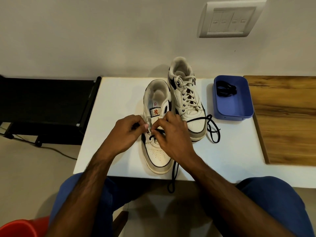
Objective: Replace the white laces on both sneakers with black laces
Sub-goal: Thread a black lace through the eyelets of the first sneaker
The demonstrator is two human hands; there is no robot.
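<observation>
Near sneaker (158, 134), centre of frame, toe toward lower edge, white laces gone; black lace (173, 177) threaded through lowest eyelets, one run trailing off table edge (119, 93) at lower centre, another looping right past second sneaker's toe. Left hand (124, 132) pinches lace end at left eyelet row; right hand (172, 134) pinches lace at right row, fingers curled. Second sneaker (186, 98), just right and higher in frame, touching the first, white laces (187, 93) in place. Blue tray (239, 108) right of centre holds bundled spare black lace (225, 88). Wooden board (287, 117) far right. Switch plate (230, 19) upper right on wall
</observation>
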